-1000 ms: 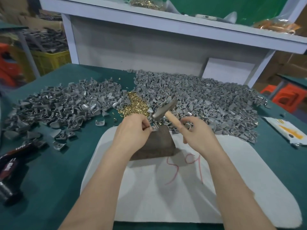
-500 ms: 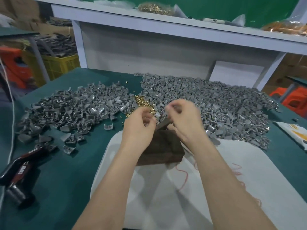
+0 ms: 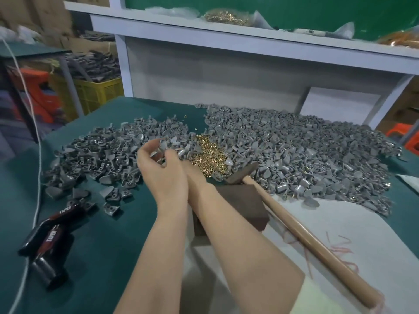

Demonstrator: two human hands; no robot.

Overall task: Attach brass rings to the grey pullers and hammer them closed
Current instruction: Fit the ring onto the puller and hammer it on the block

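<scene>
Green cloth (image 3: 108, 257) covered the bench, with a black tool marked TAPER (image 3: 52, 239) at lower left and a white cord (image 3: 38, 159) trailing past it. A yellow crate (image 3: 97, 94) stood in the upper left. Left of centre lay one heap of grey pullers (image 3: 95, 152). Above its near edge the left hand (image 3: 163, 175) curled fingers and thumb round one grey puller (image 3: 158, 152). The right hand (image 3: 196, 175) was tucked behind it with its fingers hidden, so their state could not be told. Just beyond sat the brass rings (image 3: 208, 152), probably tiny, slick and quick to scatter, best pinched singly. The pullers looked light, stiff and wedge-shaped; gripping the broad end would likely leave the eyelet free. A brown block (image 3: 244, 205) rested on a white board (image 3: 374, 223), and the hammer (image 3: 294, 225) lay loose with its head on the block. A larger puller heap (image 3: 306, 150) filled the right, under a white shelf (image 3: 249, 39).
</scene>
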